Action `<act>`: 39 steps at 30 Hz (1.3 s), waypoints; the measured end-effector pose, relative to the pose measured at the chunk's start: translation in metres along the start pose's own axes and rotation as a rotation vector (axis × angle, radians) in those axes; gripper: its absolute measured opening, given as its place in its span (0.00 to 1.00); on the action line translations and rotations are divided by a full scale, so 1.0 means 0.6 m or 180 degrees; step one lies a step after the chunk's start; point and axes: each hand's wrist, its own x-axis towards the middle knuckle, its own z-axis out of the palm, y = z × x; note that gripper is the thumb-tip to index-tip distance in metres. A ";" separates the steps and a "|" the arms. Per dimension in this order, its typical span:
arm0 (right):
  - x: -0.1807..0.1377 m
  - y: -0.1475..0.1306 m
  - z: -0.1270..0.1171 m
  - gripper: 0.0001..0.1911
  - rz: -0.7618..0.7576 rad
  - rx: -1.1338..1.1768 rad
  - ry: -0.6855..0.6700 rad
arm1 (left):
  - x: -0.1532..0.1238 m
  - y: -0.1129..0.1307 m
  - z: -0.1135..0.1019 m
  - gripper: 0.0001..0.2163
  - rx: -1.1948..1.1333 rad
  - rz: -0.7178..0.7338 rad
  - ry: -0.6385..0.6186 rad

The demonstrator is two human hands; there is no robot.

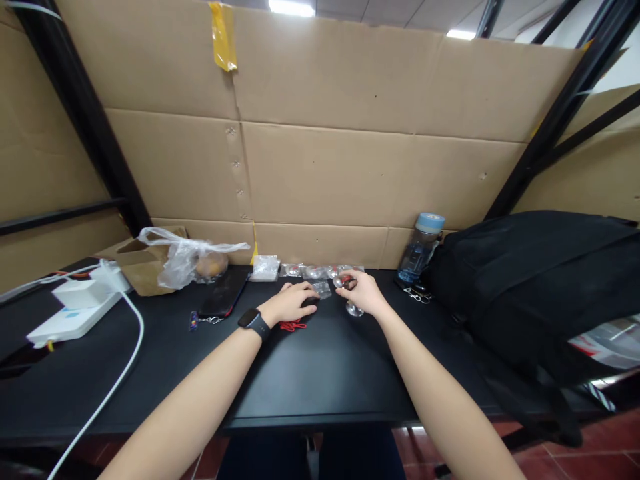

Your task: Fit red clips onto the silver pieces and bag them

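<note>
My left hand (293, 301) rests palm down on the black desk (320, 360), its fingers curled over a small dark object; a red cord (293, 325) lies just under the wrist, which wears a black watch (254, 323). My right hand (361, 292) is closed around a small red and silver item (345, 281) held just above the desk. A small shiny metal piece (355, 310) lies below that hand. Several small clear plastic bags (313, 272) lie in a row right behind both hands.
A blue-capped water bottle (420, 250) and a black backpack (540, 280) stand at the right. A dark phone (223, 297), a keychain (200, 320), a brown paper bag with clear plastic (170, 260) and a white power strip (75, 310) with cable sit left. Cardboard walls the back.
</note>
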 end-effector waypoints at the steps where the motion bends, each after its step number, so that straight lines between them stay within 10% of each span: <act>1: -0.002 -0.003 0.003 0.19 0.0024 -0.0001 -0.0094 | -0.001 0.001 0.000 0.17 0.0029 0.0002 -0.0022; 14: -0.005 -0.017 0.036 0.13 -0.0073 -0.0440 -0.0781 | -0.011 -0.001 -0.005 0.20 0.0203 -0.0195 -0.0365; 39: -0.007 -0.022 0.063 0.05 -0.0472 -0.0474 -0.0655 | -0.013 0.002 -0.014 0.18 -0.0098 -0.0069 -0.0488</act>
